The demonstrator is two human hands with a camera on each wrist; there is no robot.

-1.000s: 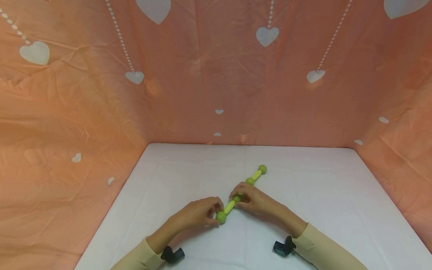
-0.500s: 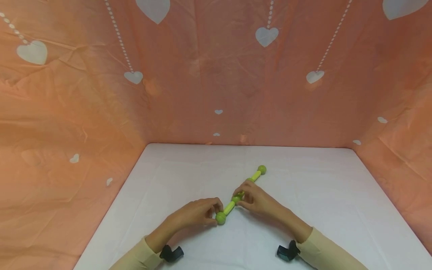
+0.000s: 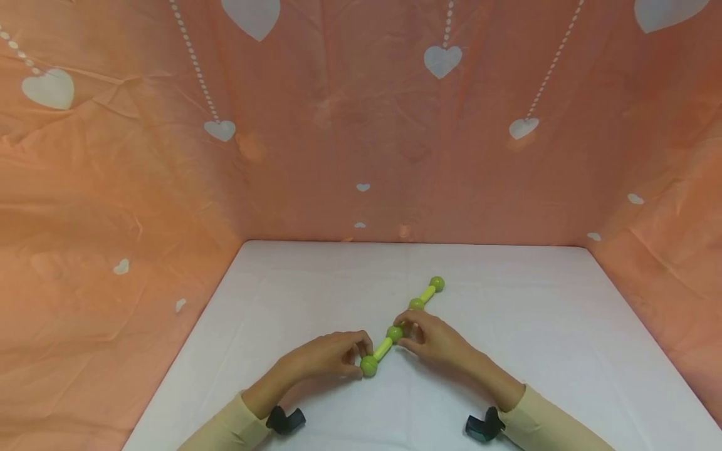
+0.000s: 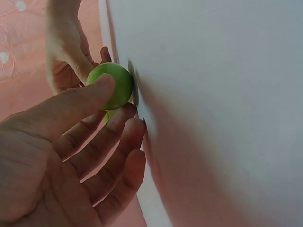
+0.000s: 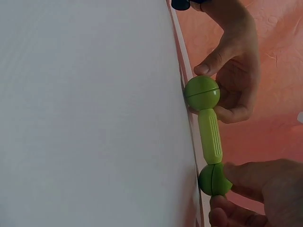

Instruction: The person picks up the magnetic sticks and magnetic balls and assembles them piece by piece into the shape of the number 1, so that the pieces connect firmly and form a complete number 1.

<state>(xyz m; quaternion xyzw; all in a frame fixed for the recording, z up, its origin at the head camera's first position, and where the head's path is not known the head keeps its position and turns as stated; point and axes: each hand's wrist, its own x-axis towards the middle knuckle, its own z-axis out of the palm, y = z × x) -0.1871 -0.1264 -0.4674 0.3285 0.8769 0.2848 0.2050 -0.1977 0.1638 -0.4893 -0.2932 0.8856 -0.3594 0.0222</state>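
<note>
A straight chain of green balls and yellow-green rods lies slantwise on the white table. At the near end, the left hand [image 3: 324, 357] pinches the end ball [image 3: 369, 366], its thumb lying on the ball in the left wrist view. From there a ribbed rod [image 5: 210, 136] runs to a second ball [image 3: 394, 333]. The right hand [image 3: 437, 338] pinches that second ball between thumb and finger, as the right wrist view shows. Its fingers hide the stretch of chain just beyond. Farther off, a third ball [image 3: 416, 304], a rod [image 3: 427, 294] and the far end ball [image 3: 437, 284] are visible.
The white table [image 3: 316, 275] has edges at the back and both sides. Orange cloth [image 3: 338, 125] with pale hearts hangs around it on those sides. Dark wrist-worn devices [image 3: 286, 420] sit at both sleeve cuffs.
Compared with one second ago, the right hand's fingertips have shifted slightly right and nearer along the chain, leaving the second ball more exposed. The left hand stays at the end ball.
</note>
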